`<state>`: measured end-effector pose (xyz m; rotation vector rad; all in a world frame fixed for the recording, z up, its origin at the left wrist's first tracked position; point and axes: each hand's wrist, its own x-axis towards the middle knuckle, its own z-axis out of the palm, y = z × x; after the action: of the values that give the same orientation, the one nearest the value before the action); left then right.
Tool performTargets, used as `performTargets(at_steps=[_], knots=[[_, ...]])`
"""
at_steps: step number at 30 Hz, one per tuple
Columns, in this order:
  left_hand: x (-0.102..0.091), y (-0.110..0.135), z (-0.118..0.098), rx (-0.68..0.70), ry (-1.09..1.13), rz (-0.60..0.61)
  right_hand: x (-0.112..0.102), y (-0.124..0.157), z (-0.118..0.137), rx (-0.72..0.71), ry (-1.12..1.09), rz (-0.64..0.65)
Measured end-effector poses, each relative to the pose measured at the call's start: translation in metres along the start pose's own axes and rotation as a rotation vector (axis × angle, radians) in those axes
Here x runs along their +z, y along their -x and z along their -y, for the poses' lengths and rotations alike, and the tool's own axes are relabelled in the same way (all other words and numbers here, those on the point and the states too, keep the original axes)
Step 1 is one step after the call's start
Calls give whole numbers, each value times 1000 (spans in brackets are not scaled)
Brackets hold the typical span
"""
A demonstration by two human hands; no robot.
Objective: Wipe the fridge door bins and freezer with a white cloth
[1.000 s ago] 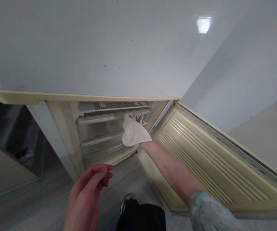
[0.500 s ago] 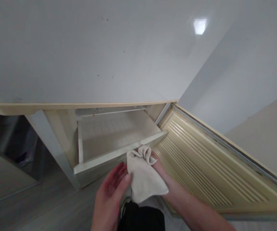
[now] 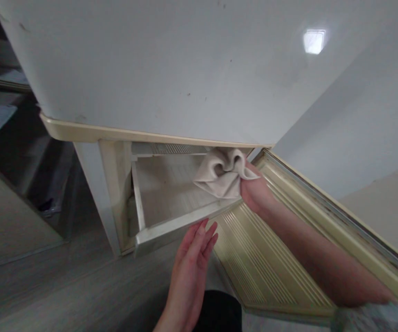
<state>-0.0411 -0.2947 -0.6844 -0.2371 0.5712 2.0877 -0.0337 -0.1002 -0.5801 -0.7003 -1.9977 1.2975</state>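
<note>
Grey flooring (image 3: 61, 286) is filling lower left while, mid-frame, the left hand (image 3: 190, 267), fingers loosely parted, is perhaps steadying the freezer drawer (image 3: 171, 225), the right hand (image 3: 257, 190) clamping a beige cloth (image 3: 221, 182).

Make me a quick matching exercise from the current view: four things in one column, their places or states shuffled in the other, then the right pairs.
Things
1. cloth
2. drawer
3. door
4. left hand

Places or states
A. at the drawer's front edge, without the cloth
B. swung open, its ribbed, yellowish inner face showing
C. pale and bunched up in the right hand
D. pulled out, its flat pale inside showing

Right pairs
1-C, 2-D, 3-B, 4-A
</note>
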Motion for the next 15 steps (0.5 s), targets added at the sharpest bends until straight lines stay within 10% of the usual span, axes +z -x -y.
performTargets(at_steps=[7, 15], knots=[[3, 3, 30, 40, 186, -12, 114, -44, -56, -304, 643, 909], [-2, -4, 41, 88, 1, 24, 240, -128, -111, -710, 876, 950]])
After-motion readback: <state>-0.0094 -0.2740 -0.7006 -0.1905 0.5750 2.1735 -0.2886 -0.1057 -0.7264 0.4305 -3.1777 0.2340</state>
